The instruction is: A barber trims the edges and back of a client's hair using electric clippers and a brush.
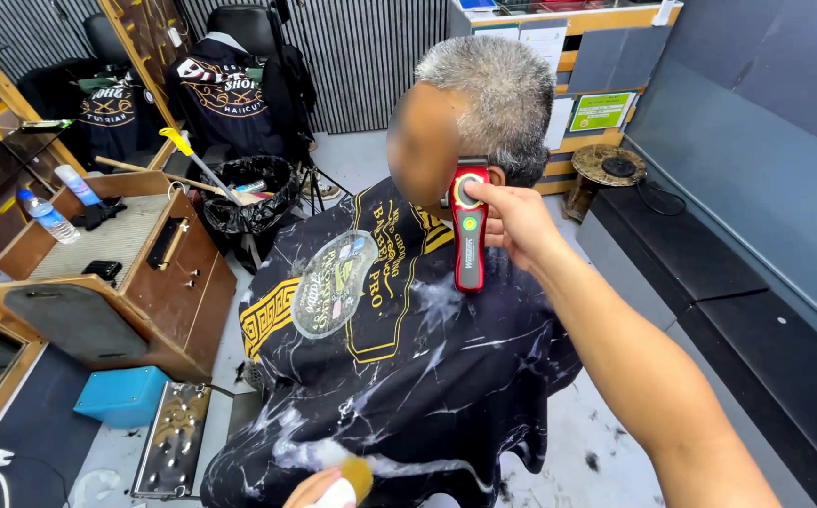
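A black bin lined with a dark plastic bag (256, 193) stands beside the wooden counter (159, 282); it holds loose rubbish, and a long stick with a yellow head (190, 155) leans over its rim. On the counter top stand 2 clear plastic bottles with blue caps (51, 216).

The right hand (519, 221) has its fingers wrapped around a slim red electric hair clipper with a round silver dial (469, 226), thumb pressed near the dial. The clipper's long axis runs nearly vertical: its cutting end points up, touching the hair just in front of the ear of the seated grey-haired person (493, 94), and its tail points down over the black marbled barber cape with gold lettering (380, 357).

The left hand (319, 491), at the bottom edge, closes on a white-handled brush with tan bristles (352, 478), low over the cape.
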